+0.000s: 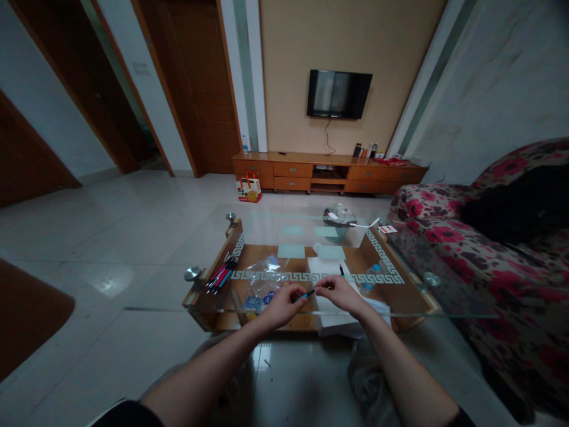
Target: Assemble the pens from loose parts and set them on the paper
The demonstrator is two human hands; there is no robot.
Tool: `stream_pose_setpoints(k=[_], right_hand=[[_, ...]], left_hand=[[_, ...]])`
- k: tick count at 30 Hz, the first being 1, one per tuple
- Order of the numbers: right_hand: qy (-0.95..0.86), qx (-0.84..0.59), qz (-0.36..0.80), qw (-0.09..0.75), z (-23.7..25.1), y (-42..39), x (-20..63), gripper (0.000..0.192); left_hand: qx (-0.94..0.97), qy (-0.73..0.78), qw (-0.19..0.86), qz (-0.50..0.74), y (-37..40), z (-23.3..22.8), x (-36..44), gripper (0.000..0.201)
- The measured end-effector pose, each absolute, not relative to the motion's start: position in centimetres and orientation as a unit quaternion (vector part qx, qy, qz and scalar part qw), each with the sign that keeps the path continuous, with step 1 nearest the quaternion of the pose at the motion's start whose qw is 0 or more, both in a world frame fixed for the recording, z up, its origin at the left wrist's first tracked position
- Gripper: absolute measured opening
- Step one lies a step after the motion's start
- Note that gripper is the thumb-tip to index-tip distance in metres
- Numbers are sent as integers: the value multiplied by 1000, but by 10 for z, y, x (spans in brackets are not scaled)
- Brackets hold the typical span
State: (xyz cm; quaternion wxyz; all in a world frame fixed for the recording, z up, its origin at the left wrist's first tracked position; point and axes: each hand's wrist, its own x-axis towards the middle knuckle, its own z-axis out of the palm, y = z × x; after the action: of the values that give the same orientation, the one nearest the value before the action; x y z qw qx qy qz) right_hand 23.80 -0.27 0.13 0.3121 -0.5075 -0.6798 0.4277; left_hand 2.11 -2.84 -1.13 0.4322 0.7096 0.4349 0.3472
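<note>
While your left hand and right hand pinch opposite ends of the blue pen over the glass surface's near edge | pen likely light, stiff, slick | grip the barrel, not the tips.

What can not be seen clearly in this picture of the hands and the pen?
- Pen, head view: too small and dim; both hands hide its ends.
- Left hand and right hand: fingertips too small to show the grip.
- Plastic bag: contents blurred under glare on the glass table.
- Pile of pens: count unclear, too small.
- Paper: partly covered by the right hand.
</note>
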Motion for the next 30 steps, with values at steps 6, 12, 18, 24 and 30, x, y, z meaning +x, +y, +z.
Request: stream_pose_setpoints(k=[6,12,18,24,30], right_hand=[[-707,-525,395,261,7,-7,237,42],[-723,-519,387,241,10,-13,231,48],[-720,-509,377,284,1,-12,228,22],[-753,-508,347,231,2,-10,227,46],[-742,-495,361,272,5,-14,226,24]], left_hand=[[717,429,423,350,-32,-4,20,20],[727,426,408,352,-30,-5,19,18],[728,431,402,349,-28,-10,18,17],[741,429,391,338,-29,-8,17,17],[729,444,391,345,-29,-7,18,15]])
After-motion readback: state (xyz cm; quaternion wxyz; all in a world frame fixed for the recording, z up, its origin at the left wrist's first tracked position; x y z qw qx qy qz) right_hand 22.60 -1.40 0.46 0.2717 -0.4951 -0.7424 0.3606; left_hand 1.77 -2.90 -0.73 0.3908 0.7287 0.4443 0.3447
